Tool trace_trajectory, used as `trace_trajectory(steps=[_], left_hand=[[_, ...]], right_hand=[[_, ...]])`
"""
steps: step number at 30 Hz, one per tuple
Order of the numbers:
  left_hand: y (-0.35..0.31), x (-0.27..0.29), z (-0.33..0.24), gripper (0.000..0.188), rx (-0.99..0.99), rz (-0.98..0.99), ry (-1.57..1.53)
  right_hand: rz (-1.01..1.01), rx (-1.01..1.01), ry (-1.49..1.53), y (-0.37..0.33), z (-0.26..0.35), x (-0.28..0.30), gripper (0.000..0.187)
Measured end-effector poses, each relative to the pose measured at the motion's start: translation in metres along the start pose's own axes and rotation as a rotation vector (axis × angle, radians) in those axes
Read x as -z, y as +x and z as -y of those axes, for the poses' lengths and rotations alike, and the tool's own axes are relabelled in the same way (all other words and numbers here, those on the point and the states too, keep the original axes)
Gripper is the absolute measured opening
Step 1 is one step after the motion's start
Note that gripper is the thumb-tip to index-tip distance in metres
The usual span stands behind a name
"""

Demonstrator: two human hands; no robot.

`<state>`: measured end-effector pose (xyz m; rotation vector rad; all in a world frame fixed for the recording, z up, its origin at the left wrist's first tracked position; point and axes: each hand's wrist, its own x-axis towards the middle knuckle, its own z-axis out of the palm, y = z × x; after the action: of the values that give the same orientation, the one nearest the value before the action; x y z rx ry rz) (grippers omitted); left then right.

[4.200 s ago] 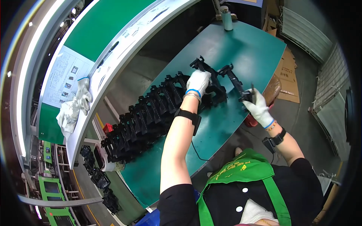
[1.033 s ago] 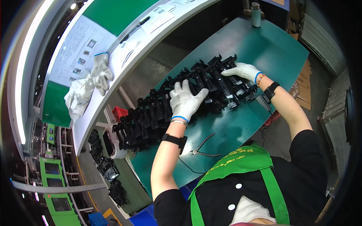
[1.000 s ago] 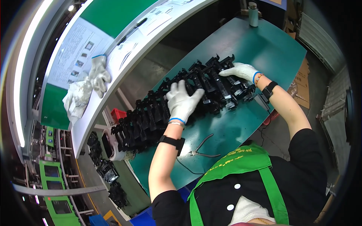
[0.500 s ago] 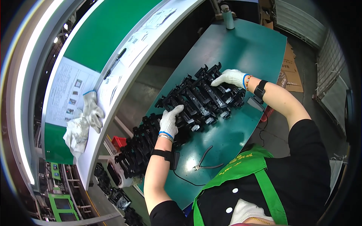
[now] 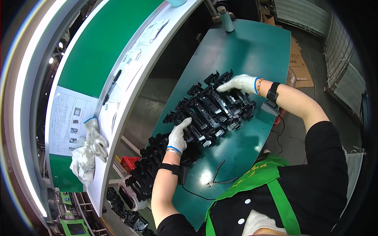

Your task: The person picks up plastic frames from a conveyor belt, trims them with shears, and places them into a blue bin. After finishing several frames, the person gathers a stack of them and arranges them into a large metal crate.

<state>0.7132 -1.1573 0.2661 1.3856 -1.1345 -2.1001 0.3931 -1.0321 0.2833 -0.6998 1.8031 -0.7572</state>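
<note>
Right now my two gloved hands bracket a cluster of black moulded plastic frames (image 5: 208,112), standing side by side on the green tabletop (image 5: 260,47). My left hand (image 5: 178,137) is against the cluster's left end, thumb stretched along its edge; the fingers are mostly hidden, so I can't tell whether they close on a frame. My right hand (image 5: 240,83) lies at the upper right end, its fingers reaching over the outermost frames, and there too I can't tell if I grip one or only rest on it. Between my hands the frames sit close together, their long bars slanting roughly parallel.

Beyond my left hand, a second row of black frames (image 5: 151,161) runs toward the lower left, near a red bin (image 5: 129,162). A pair of pliers (image 5: 211,183) lies near my green apron (image 5: 252,179), handles spread. Each forearm wears a black strap with a small box, and a thin cable (image 5: 197,194) trails over the table from the left one. At the far end stands a pale blue-green flask (image 5: 226,20). On the white shelf at the left are a pen (image 5: 113,86), papers and a spare white glove (image 5: 94,139).
</note>
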Motion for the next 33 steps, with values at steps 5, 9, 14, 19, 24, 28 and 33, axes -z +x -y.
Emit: trace_trajectory(steps=[5, 9, 14, 19, 24, 28, 33], left_hand=[[0.000, -0.007, -0.002, 0.042, -0.038, -0.017, 0.013], [0.010, 0.001, 0.001, 0.041, -0.032, -0.052, 0.054], [0.014, 0.009, 0.008, 0.038, -0.001, -0.139, 0.228], [-0.017, -0.005, 0.015, 0.019, 0.026, -0.043, 0.139], [-0.024, -0.008, 0.018, 0.019, 0.006, -0.098, 0.179], [-0.019, -0.008, 0.022, 0.028, 0.021, -0.074, 0.011], [-0.023, -0.013, 0.022, 0.040, 0.047, -0.005, -0.047]], right_hand=[[0.168, 0.127, 0.238, 0.015, -0.011, -0.004, 0.058], [0.160, 0.142, 0.360, 0.022, -0.013, -0.017, 0.042], [0.132, 0.078, 0.213, 0.011, 0.002, -0.021, 0.044], [0.162, 0.096, 0.199, -0.013, 0.005, -0.011, 0.047], [0.033, 0.099, -0.027, -0.001, 0.006, -0.003, 0.061], [0.061, 0.075, -0.087, 0.003, 0.014, 0.003, 0.068], [0.105, 0.140, -0.162, -0.002, 0.006, 0.001, 0.074]])
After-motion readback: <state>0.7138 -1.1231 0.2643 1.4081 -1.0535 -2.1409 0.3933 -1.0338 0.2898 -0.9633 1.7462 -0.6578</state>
